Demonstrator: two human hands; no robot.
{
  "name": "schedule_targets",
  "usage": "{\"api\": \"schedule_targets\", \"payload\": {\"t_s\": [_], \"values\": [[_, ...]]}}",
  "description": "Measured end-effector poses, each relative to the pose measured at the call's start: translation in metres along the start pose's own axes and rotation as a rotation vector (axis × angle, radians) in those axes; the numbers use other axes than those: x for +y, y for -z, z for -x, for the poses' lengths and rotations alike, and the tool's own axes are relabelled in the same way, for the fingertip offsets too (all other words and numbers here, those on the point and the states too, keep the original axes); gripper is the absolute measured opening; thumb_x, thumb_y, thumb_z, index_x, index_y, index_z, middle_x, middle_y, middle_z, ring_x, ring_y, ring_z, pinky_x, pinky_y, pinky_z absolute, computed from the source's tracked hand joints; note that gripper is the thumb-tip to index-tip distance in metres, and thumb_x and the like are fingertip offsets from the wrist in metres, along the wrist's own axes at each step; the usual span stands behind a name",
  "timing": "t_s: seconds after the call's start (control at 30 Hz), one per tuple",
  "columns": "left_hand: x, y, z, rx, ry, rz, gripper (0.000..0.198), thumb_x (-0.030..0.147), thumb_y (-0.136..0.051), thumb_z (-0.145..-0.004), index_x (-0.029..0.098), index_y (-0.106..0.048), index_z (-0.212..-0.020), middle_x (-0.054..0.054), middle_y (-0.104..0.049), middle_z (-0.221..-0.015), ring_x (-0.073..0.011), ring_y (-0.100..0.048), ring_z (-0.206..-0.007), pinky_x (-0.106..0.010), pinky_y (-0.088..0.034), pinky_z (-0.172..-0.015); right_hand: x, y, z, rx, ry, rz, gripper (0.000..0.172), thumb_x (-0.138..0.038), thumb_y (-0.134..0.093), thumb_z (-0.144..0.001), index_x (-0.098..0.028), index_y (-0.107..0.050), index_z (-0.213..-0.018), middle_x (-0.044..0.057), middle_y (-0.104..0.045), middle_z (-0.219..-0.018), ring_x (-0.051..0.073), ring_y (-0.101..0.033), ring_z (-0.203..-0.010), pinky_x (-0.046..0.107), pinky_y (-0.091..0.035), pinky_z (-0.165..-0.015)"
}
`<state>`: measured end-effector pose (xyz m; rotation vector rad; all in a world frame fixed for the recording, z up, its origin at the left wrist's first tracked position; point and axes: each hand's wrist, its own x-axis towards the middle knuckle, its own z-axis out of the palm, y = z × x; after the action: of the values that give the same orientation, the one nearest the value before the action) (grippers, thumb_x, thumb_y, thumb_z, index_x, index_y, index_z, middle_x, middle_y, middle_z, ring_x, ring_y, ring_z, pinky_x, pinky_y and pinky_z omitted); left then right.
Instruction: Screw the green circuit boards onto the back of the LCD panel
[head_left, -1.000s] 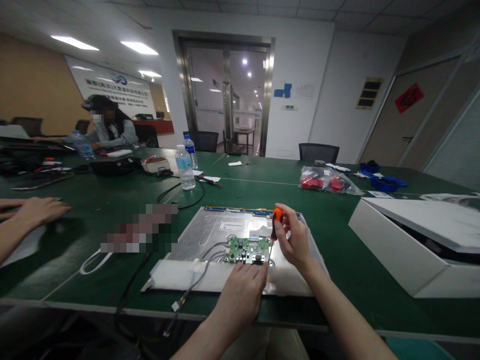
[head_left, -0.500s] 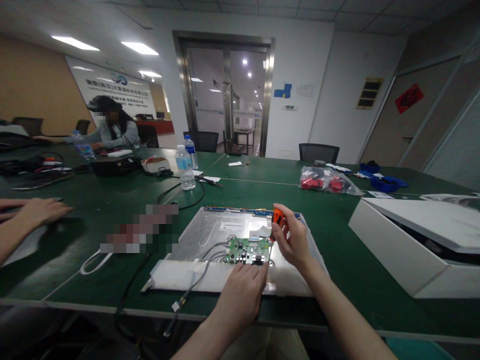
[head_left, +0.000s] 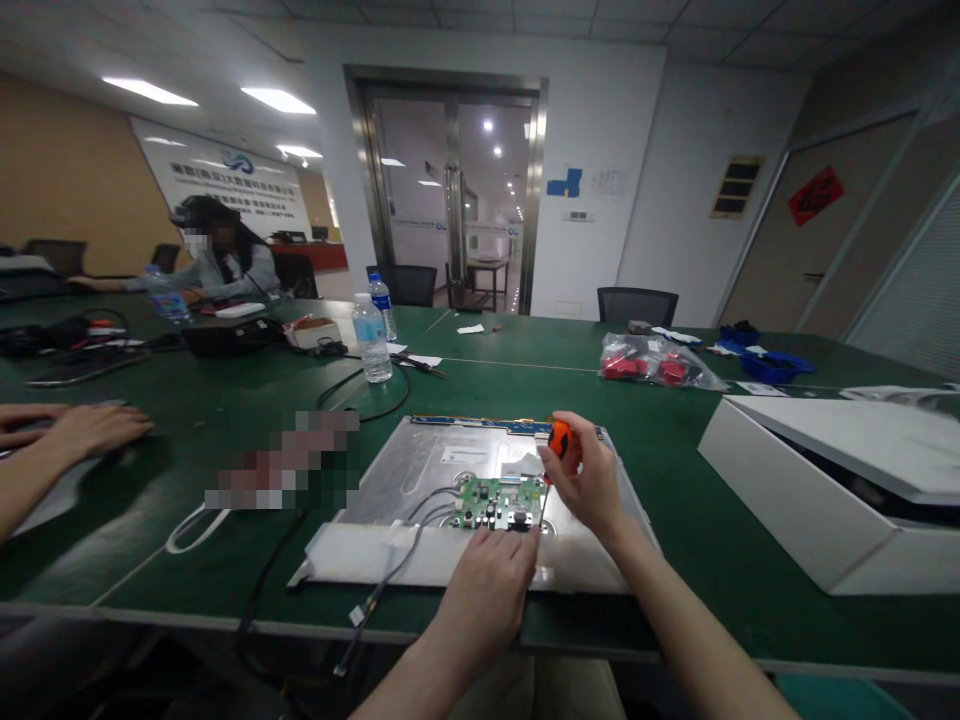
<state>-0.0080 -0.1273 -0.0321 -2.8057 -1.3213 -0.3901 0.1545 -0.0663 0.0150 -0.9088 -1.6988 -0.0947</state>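
Note:
A flat silver display panel [head_left: 420, 455] lies on the table with a green circuit board [head_left: 495, 495] on its middle. My right hand [head_left: 592, 475] is closed round the orange and black handle of a screwdriver [head_left: 559, 440]. The screwdriver is nearly upright, its tip down by the board's right lower corner. My left hand [head_left: 491, 575] rests at the board's near edge, fingers bent together beside the screwdriver tip; what they grip, if anything, is hidden. Grey cables [head_left: 416, 545] run from the board's left side across white film [head_left: 352, 550] to the table's front edge.
An open white box [head_left: 795, 510] stands at right. Beyond the panel are a bag of red parts [head_left: 645, 362], water bottles [head_left: 373, 340] and black cables. Another person's hand [head_left: 97, 430] rests at the left; a further person [head_left: 225, 255] sits across the table.
The screwdriver handle has turned slightly and moved a little right in my right hand. My left hand stays at the board's edge. The neighbour's hand at left has shifted slightly right.

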Motion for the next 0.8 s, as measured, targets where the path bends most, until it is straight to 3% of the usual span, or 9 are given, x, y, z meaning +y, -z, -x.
{"api": "schedule_targets", "payload": {"t_s": [0.23,0.8], "values": [[-0.0005,-0.0011,-0.0002,0.019,-0.009,0.013,0.04,0.007,-0.038,-0.087,0.013,-0.051,-0.124,-0.009,-0.064,-0.093,-0.022,-0.056,-0.087,-0.038,-0.042,-0.083,0.0005,-0.0001,0.0012,-0.059,0.002,-0.054,0.033,-0.026,-0.042,-0.091,-0.018,-0.044,-0.123,-0.004,-0.052,-0.068,0.011,-0.049,-0.053,0.022,-0.04,-0.05],[0.0044,0.0061,-0.0003,0.011,0.008,0.015,0.039,0.007,-0.04,-0.087,0.013,-0.05,-0.124,-0.008,-0.063,-0.088,-0.0237,-0.057,-0.086,-0.038,-0.043,-0.078,-0.0022,-0.001,0.0011,-0.013,0.04,-0.003,0.033,-0.032,-0.052,-0.09,-0.019,-0.048,-0.119,-0.004,-0.052,-0.068,0.008,-0.044,-0.046,0.02,-0.038,-0.044]]}}
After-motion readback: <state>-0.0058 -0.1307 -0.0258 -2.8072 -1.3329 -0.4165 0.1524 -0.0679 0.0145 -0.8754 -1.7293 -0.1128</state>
